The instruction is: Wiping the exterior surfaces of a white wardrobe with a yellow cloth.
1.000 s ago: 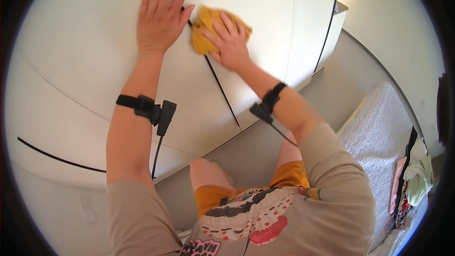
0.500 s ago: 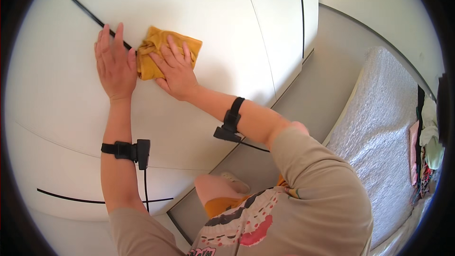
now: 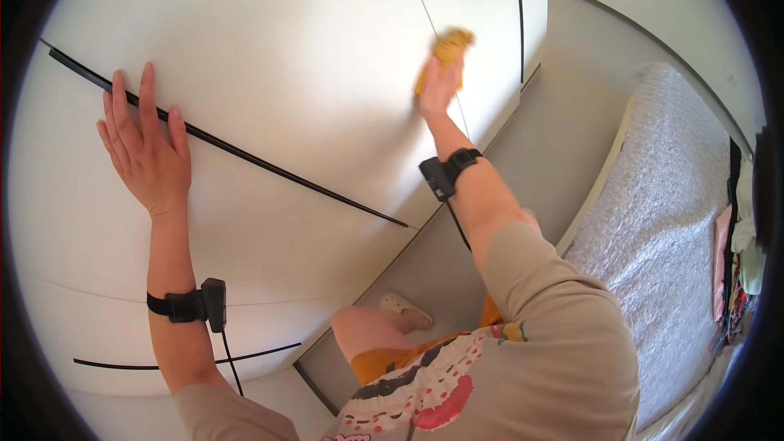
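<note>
A mustard-yellow cloth is in my right hand, against the white wardrobe front at the upper right. It lies close to a thin seam between two door panels. Motion blurs the cloth and those fingers a little. My left hand rests flat with its fingers spread, across the long black handle strip at the left. Nothing is held in it. Each forearm wears a black strap with a small box and a cable.
Another black strip runs along the lower left panel. Grey floor borders the wardrobe, and one foot in a pale clog stands there. At the right is a bed with a fluffy whitish cover, with fabrics piled beyond it.
My right hand has swept the cloth rightward, away from the handle strip to the door seam. The left hand has shifted left and down, and more of the strip shows.
</note>
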Demonstrator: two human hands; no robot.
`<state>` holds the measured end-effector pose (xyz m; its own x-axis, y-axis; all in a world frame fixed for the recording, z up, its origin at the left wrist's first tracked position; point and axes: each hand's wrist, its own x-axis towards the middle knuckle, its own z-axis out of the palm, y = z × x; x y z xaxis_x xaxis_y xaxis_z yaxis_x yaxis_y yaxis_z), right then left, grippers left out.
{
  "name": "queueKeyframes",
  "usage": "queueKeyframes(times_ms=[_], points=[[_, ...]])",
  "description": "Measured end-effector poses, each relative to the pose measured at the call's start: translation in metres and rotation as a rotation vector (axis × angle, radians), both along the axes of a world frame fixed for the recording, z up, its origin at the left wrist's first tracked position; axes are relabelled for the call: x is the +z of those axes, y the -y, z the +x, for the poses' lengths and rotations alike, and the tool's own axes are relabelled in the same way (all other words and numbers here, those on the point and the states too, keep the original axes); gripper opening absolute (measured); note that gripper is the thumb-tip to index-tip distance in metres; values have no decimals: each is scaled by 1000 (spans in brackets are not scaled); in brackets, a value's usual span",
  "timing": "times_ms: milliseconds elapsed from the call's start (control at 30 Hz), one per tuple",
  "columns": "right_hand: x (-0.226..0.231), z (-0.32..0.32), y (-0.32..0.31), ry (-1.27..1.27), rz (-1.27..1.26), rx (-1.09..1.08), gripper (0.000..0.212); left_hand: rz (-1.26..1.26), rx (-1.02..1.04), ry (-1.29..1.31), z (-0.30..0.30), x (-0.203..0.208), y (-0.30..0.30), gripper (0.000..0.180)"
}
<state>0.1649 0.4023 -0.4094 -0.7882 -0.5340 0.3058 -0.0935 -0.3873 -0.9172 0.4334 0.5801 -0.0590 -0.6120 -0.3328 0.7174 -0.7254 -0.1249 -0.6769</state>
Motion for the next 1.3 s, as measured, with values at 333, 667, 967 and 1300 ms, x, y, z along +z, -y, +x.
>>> queueKeyframes(times_ms=[333, 667, 967, 1300], points=[[-222, 75, -49, 900, 416, -68, 54, 1, -9, 18, -16, -15, 13, 48], [124, 211, -154, -61, -121, 241, 76, -48, -9, 53, 7, -3, 13, 49], [79, 177, -169, -463, -355, 416, 53, -74, 11, 66, 0, -3, 11, 48], [-91, 198, -220, -414, -46, 296, 66, -96, 25, 130, 17, 0, 13, 44]])
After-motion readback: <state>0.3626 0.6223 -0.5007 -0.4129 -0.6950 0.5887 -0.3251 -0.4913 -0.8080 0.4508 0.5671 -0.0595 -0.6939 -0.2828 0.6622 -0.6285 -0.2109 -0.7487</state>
